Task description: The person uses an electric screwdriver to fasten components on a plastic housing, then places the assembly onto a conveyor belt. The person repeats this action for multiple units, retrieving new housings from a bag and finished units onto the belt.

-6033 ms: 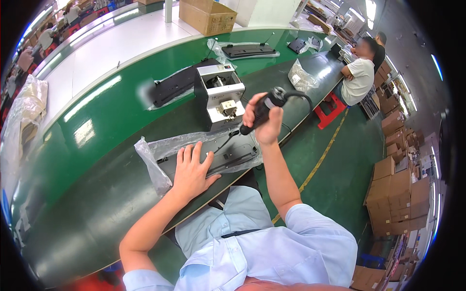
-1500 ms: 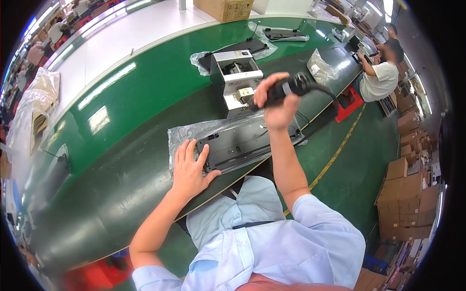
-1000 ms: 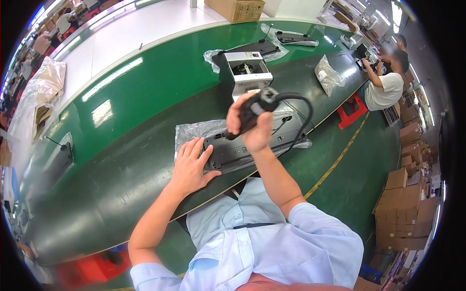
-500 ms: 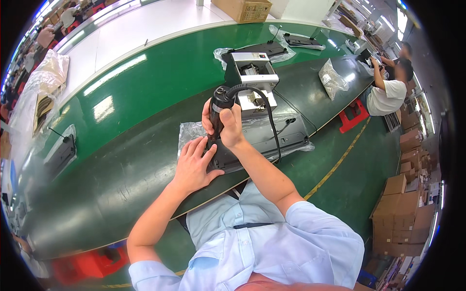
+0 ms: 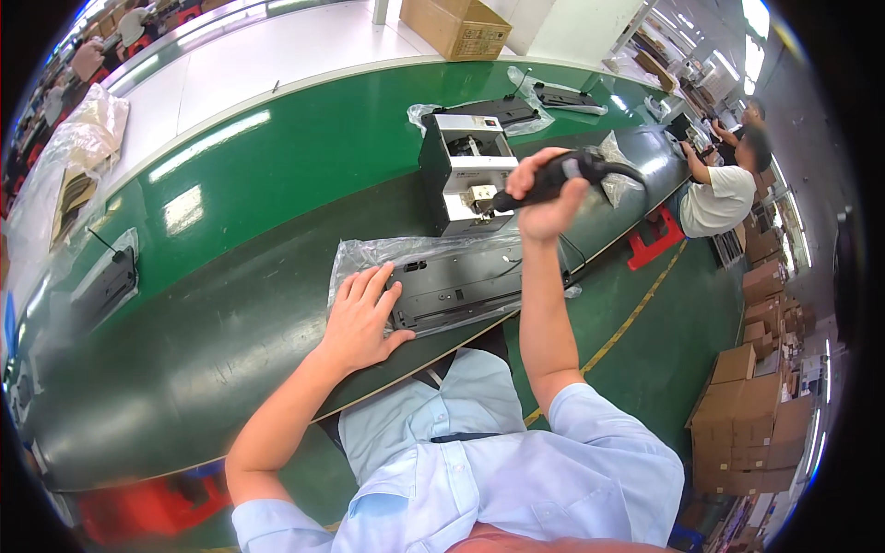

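My right hand [image 5: 550, 214] is closed around a black electric screwdriver [image 5: 553, 177], tilted with its tip pointing left. That tip is at the front of a black-and-silver box-shaped machine, apparently a screw feeder [image 5: 444, 189]; whether the bit touches it I cannot tell. Before me a long black plastic panel [image 5: 461, 286] lies on clear plastic film [image 5: 350, 256]. My left hand [image 5: 359, 324] rests with fingers spread over the panel's left end, holding nothing. My right forearm hides part of the panel's right end.
More black panels [image 5: 489, 112] lie on film across the green bench. One panel [image 5: 112, 284] is at far left. A bag of small parts [image 5: 619, 184] sits beyond the screwdriver. Another person [image 5: 724, 194] works at right near a red stool [image 5: 656, 238]. A cardboard box [image 5: 456, 32] stands behind.
My right hand has lifted the screwdriver off the panel's left end and swung it right to the feeder, tipping it from upright to nearly level. My left hand stays on the panel.
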`<state>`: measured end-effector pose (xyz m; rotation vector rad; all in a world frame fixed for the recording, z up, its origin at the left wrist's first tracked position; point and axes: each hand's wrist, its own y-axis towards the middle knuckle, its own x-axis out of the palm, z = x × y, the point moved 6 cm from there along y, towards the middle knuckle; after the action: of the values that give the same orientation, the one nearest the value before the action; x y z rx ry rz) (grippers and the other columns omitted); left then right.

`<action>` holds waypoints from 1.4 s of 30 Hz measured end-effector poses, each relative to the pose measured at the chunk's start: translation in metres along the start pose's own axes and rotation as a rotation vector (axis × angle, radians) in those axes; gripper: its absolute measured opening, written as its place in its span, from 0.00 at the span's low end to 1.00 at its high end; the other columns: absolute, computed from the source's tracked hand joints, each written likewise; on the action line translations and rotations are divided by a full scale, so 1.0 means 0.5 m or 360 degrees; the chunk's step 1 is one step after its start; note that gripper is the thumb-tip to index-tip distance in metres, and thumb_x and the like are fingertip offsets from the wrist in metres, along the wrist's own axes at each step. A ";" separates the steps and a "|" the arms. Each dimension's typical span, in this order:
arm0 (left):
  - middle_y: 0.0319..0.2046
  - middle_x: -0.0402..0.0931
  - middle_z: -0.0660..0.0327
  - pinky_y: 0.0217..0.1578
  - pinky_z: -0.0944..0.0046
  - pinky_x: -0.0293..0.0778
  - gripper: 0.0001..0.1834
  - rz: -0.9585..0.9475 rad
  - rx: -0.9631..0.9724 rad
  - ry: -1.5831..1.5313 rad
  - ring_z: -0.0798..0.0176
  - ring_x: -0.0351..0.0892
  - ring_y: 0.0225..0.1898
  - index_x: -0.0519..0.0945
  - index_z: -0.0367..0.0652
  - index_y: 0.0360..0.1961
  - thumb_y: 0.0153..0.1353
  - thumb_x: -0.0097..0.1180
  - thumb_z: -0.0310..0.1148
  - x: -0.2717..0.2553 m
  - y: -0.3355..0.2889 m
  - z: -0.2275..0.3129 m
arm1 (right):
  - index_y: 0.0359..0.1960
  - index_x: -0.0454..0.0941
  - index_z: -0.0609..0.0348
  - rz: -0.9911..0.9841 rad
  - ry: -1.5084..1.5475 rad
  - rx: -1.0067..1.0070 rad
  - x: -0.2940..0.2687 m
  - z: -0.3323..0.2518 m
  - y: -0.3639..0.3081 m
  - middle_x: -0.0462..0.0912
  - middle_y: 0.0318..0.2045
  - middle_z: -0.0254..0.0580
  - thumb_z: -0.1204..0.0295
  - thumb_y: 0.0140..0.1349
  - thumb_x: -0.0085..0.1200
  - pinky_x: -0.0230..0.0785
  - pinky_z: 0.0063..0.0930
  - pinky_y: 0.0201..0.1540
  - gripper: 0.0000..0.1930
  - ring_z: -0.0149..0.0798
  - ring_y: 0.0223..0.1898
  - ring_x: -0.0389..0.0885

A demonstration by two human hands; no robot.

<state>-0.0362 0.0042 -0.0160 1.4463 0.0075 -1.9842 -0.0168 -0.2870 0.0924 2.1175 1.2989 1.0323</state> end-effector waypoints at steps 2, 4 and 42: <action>0.70 0.65 0.47 0.68 0.43 0.61 0.42 0.0001 0.0001 -0.0003 0.41 0.65 0.69 0.77 0.36 0.58 0.46 0.77 0.49 -0.001 0.000 0.003 | 0.41 0.73 0.67 -0.0028 -0.0107 0.0026 0.000 0.023 -0.004 0.73 0.19 0.41 0.34 0.68 0.50 0.68 0.29 0.23 0.38 0.34 0.18 0.74; 0.70 0.66 0.47 0.69 0.43 0.61 0.42 -0.0005 -0.0004 -0.0003 0.41 0.64 0.69 0.77 0.35 0.58 0.47 0.77 0.50 0.000 -0.002 0.003 | 0.41 0.73 0.67 -0.0092 -0.0134 0.0093 0.004 0.016 -0.008 0.73 0.19 0.41 0.33 0.67 0.50 0.67 0.29 0.22 0.39 0.34 0.18 0.73; 0.72 0.60 0.39 0.73 0.36 0.53 0.45 -0.0132 -0.0062 0.0179 0.36 0.59 0.73 0.74 0.33 0.61 0.52 0.70 0.59 0.006 0.004 0.024 | 0.51 0.78 0.65 0.0223 -0.0437 0.1126 -0.173 -0.137 -0.135 0.84 0.41 0.43 0.59 0.74 0.56 0.62 0.26 0.19 0.18 0.29 0.17 0.72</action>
<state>-0.0459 -0.0038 -0.0132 1.5530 0.1572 -1.9548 -0.1321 -0.3335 0.0565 2.7689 1.5354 0.3076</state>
